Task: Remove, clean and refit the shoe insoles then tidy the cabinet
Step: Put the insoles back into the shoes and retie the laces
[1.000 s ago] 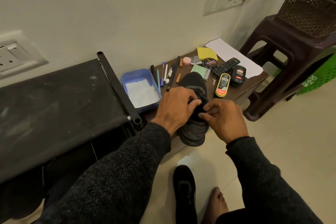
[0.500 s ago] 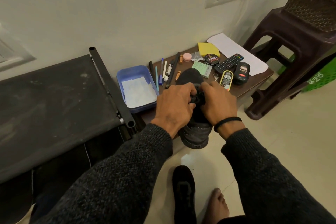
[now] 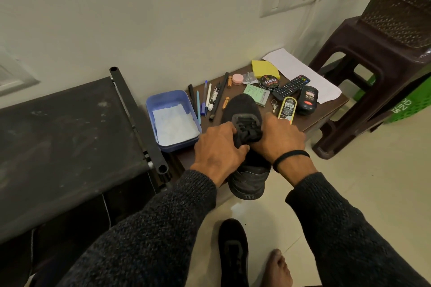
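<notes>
Head view: I log 2 black shoes. 1 shoe (image 3: 245,109) lies at frame centre, toe on the low table (image 3: 326,109), heel overhanging toward 6 o'clock. My left hand (image 3: 219,147) grips its collar from 9 o'clock; my right hand (image 3: 277,137) grips from 3 o'clock, fingers curled into the lacing. The second shoe (image 3: 233,251) sits on the floor at 6 o'clock. On the table: 1 blue tray (image 3: 171,100), 1 remote (image 3: 291,86), 1 polish tin (image 3: 268,82), 1 yellow sponge (image 3: 263,69).
</notes>
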Available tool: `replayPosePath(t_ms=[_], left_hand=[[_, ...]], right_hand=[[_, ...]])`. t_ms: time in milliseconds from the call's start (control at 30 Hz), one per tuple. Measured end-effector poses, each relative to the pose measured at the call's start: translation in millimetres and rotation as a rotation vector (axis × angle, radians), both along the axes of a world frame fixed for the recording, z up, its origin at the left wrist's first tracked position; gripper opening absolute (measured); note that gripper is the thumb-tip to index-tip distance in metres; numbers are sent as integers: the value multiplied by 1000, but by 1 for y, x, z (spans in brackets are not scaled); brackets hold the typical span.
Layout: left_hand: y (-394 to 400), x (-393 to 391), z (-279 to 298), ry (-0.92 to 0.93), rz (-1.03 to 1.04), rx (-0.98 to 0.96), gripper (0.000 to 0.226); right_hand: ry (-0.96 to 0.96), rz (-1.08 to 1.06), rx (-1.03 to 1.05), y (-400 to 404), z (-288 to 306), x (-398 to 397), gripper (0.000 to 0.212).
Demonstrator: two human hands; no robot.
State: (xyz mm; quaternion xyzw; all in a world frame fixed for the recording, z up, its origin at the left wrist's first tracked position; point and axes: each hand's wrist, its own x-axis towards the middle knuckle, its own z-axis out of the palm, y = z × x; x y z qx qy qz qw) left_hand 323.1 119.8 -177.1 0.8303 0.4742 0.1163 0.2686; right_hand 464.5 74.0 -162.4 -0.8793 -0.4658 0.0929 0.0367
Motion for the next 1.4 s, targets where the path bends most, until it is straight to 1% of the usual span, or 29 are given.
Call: replayPosePath(t_ms=[67, 100, 133, 167, 200, 233, 300, 367, 433, 500, 567, 633, 733, 867, 1000, 1100, 1200, 1300, 1400], left_hand=[[0, -1, 3, 12, -16, -59, 51], [-1, -2, 4, 7, -17, -86, 51], [-3, -4, 5, -4, -13, -103, 50], [-5, -5, 6, -27, -12, -102, 48], [-7, -7, 7, -58, -21, -85, 43], [-10, -11, 9, -93, -43, -62, 35], [-17, -22, 14, -125, -115, -20, 21], [-25, -32, 19, -54, -221, -41, 25], [-34, -41, 23, 73, -317, -126, 37], [-44, -48, 28, 124, -374, -140, 43], [-54, -53, 36, 111, -373, -58, 43], [-68, -60, 49, 79, -366, 2, 42], [-95, -79, 71, 15, -400, -28, 36], [-127, -111, 105, -26, -483, -123, 29], [-155, -140, 134, 9, -560, -263, 25], [-169, -154, 136, 89, -578, -305, 25], [-179, -164, 125, 147, -555, -426, 26], [-185, -171, 101, 195, -519, -535, 25], [-187, -172, 70, 318, -487, -528, 30]], right_hand=[[147, -12, -47, -14, 19, 0, 67], [195, -16, -45, -22, 27, 0, 69], [222, -6, -39, -31, 34, -2, 64], [229, 17, -31, -40, 39, -4, 53], [234, 53, -37, -49, 42, -5, 42], [252, 106, -64, -58, 46, -8, 35], [311, 216, -178, -72, 49, -18, 41], [344, 254, -258, -79, 44, -28, 38], [339, 208, -217, -82, 39, -38, 26], [294, 181, -113, -88, 38, -48, 17], [205, 216, -32, -100, 47, -56, 16], [165, 245, -5, -118, 65, -64, 17], [159, 272, -14, -152, 94, -78, 20], [193, 346, -21, -200, 134, -100, 27], [326, 369, -88, -237, 162, -118, 25], [451, 361, -172, -250, 159, -130, 20], [561, 358, -223, -255, 138, -139, 22], [612, 345, -285, -254, 107, -148, 21], [666, 315, -355, -247, 70, -154, 23]])
